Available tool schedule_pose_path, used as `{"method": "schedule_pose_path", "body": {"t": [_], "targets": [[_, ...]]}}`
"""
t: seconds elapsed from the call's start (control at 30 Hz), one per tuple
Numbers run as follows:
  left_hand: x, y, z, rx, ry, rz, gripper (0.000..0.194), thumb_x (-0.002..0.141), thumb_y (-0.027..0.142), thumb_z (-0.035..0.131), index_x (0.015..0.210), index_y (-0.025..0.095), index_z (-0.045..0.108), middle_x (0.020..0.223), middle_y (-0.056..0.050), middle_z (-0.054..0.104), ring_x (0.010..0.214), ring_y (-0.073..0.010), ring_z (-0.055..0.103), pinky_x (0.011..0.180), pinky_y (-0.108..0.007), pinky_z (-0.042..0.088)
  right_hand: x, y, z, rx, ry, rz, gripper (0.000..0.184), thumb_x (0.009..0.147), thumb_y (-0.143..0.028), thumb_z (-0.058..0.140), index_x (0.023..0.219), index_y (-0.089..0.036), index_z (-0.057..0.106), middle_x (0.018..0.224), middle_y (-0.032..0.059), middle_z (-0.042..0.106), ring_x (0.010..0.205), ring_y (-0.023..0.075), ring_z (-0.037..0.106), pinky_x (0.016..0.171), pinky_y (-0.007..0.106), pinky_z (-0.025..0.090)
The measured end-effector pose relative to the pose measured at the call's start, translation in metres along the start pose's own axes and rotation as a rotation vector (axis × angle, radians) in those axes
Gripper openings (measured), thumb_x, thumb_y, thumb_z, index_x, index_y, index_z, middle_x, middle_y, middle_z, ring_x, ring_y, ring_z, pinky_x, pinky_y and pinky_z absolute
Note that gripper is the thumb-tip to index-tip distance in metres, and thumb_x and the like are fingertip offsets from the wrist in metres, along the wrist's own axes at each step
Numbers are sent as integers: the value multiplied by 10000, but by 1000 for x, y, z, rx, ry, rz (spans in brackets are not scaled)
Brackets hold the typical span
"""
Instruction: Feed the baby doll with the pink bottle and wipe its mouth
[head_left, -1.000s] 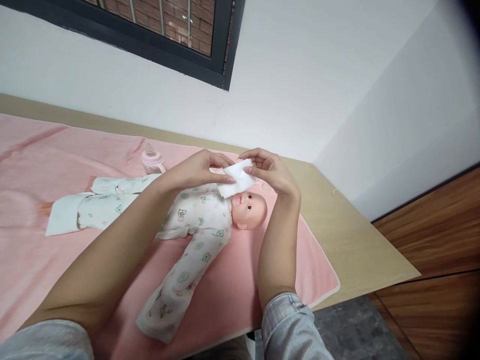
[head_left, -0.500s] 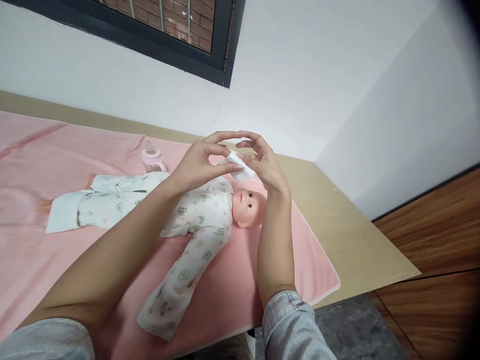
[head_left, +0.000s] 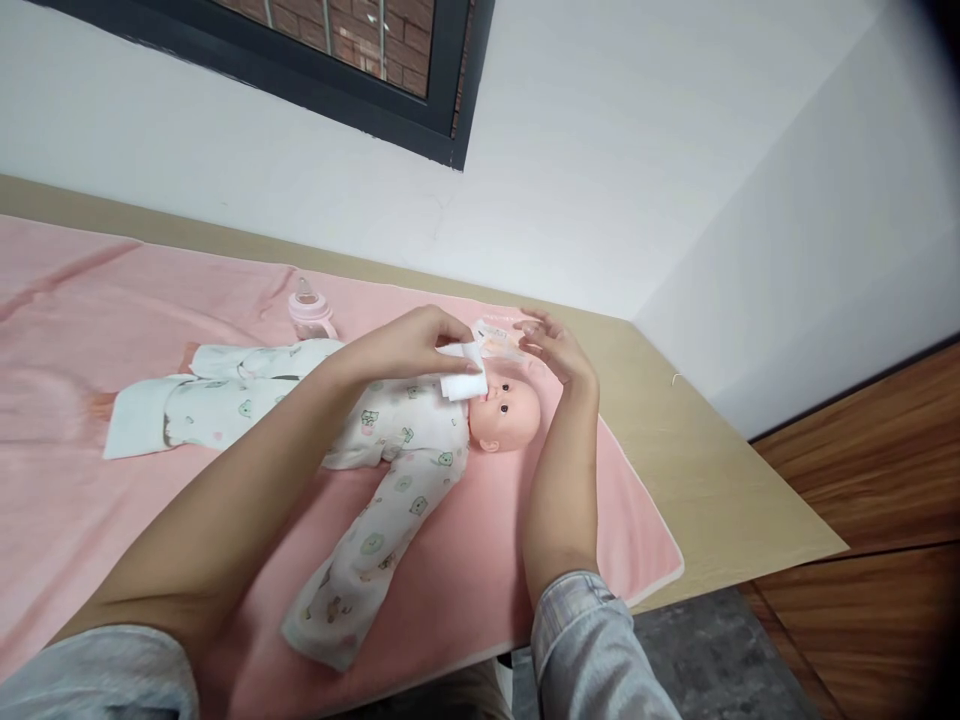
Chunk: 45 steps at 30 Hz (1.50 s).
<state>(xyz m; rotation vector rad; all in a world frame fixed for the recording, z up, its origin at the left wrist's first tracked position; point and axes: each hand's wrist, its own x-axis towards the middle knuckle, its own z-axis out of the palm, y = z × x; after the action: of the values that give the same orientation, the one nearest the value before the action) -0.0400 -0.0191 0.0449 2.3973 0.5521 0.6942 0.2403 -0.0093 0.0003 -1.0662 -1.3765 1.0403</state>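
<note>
the left hand pinched a folded white wipe at the doll's face mid-frame, the right hand hovered open; a loose pinch could drop it.

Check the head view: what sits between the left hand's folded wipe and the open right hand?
In the head view, the doll's face and a small clear packet lie between the white wipe in the left hand and the right hand.

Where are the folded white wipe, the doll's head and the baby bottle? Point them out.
folded white wipe [head_left: 463, 383], head view, lower folded edge.
doll's head [head_left: 511, 412], head view, cheek.
baby bottle [head_left: 310, 314], head view, pink body.
</note>
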Motion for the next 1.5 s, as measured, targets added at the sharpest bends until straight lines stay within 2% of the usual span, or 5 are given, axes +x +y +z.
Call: {"method": "schedule_pose_path", "body": {"t": [0.13, 0.3, 0.47, 0.8, 1.5], "targets": [[6, -7, 13, 91, -95, -51, 312, 768, 306, 616, 581, 156, 416, 567, 39, 333, 536, -97, 309, 502, -248, 212, 3, 43, -12, 128, -57, 194, 525, 625, -359, 829, 1103, -271, 630, 1039, 8, 689, 776, 112, 613, 895, 334, 501], [9, -5, 24, 121, -189, -74, 250, 743, 278, 599, 585, 158, 447, 571, 36, 385, 550, -111, 344, 518, -264, 210, -2, 75, -1, 316, -50, 237, 532, 617, -345, 838, 1107, -278, 641, 1054, -1, 707, 918, 148, 652, 978, 329, 481], [10, -12, 32, 149, -173, -84, 238, 734, 242, 567, 592, 168, 390, 559, 38, 368, 539, -116, 355, 509, -275, 215, -6, 75, 12, 280, -14, 285, 536, 628, -322, 829, 1121, -244, 634, 1101, 23, 706, 1062, 194, 645, 1082, 361, 421], [12, -16, 37, 218, -168, -42, 179, 731, 204, 538, 621, 177, 400, 564, 34, 418, 541, -132, 411, 522, -283, 240, -8, 79, 22, 324, 71, 300, 509, 654, -339, 807, 1114, -253, 609, 1162, 33, 685, 1219, 220, 569, 1080, 390, 442], [9, -6, 29, 284, -159, -114, 162, 742, 179, 542, 627, 182, 429, 587, 17, 484, 568, -162, 464, 542, -279, 263, -8, 78, 22, 277, 95, 331, 491, 643, -320, 795, 1092, -240, 611, 1165, 51, 681, 1144, 212, 612, 1051, 387, 464]]}}
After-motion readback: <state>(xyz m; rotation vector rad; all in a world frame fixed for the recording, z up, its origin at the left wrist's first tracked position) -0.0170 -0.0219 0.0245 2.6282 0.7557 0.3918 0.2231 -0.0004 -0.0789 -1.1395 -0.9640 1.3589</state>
